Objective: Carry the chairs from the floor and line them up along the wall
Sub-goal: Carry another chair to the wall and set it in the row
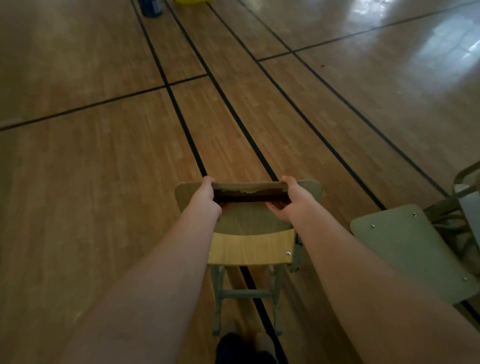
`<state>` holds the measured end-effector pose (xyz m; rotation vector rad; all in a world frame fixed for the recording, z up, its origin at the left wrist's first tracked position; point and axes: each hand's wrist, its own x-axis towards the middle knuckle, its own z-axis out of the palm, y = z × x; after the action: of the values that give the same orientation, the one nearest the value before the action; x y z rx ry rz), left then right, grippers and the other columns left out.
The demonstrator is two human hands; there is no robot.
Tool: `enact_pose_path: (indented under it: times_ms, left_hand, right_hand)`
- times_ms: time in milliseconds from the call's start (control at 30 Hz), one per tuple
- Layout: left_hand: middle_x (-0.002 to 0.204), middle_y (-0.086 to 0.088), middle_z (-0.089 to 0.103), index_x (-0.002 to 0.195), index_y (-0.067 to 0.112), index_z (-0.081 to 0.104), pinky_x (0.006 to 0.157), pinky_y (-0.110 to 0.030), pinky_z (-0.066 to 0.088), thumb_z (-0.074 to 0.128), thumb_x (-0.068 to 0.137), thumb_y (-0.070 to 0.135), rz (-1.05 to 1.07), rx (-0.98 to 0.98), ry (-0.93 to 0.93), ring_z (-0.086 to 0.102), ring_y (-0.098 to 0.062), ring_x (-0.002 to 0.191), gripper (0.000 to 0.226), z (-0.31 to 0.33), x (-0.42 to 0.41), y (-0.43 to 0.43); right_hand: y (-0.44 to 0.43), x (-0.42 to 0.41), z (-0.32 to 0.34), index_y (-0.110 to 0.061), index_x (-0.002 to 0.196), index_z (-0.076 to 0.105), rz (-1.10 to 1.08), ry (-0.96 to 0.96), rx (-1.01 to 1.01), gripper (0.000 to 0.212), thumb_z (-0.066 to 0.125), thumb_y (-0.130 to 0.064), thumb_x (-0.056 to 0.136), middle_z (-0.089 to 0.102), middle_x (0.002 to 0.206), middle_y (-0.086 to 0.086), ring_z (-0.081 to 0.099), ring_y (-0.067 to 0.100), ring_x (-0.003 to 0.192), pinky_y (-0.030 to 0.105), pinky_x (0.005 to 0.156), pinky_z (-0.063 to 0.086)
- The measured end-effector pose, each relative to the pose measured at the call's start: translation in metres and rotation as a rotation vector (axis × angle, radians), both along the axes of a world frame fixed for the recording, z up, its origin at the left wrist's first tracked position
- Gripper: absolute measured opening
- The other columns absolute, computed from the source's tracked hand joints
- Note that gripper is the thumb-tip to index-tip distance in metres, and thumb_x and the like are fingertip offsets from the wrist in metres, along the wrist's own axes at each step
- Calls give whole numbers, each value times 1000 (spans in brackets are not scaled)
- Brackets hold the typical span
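Head view: chair [250, 223] out front over wood floor [104, 182], close to feet; can't tell if lifted. Left hand [207, 198] & right hand [287, 198] both curled round chipped far seat edge. Prob. stiff ply on metal legs, moderate wt; splintery there, safer gripped at smooth sides. No writing/labels legible. 2nd chair [415, 249] at right.

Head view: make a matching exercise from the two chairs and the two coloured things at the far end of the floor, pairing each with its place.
1. wooden chair
2. green chair
3. blue thing
4. yellow thing

A. top edge, further right
B. centre, held by left hand and right hand
C. right edge, no hand on it
D. top edge, further left

Pairs: 1-B, 2-C, 3-D, 4-A
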<state>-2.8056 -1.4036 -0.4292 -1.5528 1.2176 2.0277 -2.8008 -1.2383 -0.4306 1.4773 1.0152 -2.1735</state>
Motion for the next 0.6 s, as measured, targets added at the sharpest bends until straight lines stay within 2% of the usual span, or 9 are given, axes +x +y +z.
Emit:
enact_pose_path:
  times_ms: [67,167,300,467,600]
  left_hand:
    - [104,-14,56,116,9,54,72,-44,55,73,82,33,-3,4,10,58,-31,94,46,-4,-7,1]
    - [107,-14,55,117,11,54,85,-48,55,75,79,34,23,19,17,58,-33,96,49,-8,-13,-1]
    - [106,-13,57,114,14,54,86,-52,55,79,71,41,31,15,15,59,-33,93,57,-9,-15,0]
    - [107,-11,57,114,15,58,82,-47,56,76,73,41,34,-11,35,59,-30,92,52,-11,-20,3]
    - [109,-11,57,120,14,55,84,-45,57,79,73,38,67,-30,74,59,-29,94,57,-12,-16,7]
  right_hand:
    - [-4,-4,-3,-7,106,52,-9,22,35,37,76,-23,82,58,113,18,60,34,104,48,87,56]
    - [-12,-6,-9,-9,123,49,-55,58,100,51,75,-28,83,58,113,16,60,31,101,44,81,58]
    - [-14,-12,-11,-10,125,49,-84,80,114,52,75,-26,83,57,115,15,59,31,105,46,83,58]
    - [-8,-21,-12,-11,119,52,-71,49,110,50,79,-22,78,57,115,15,59,33,103,49,79,59]
    - [-11,-22,-18,-11,119,52,-83,44,145,50,78,-23,78,57,114,13,59,31,102,45,74,60]
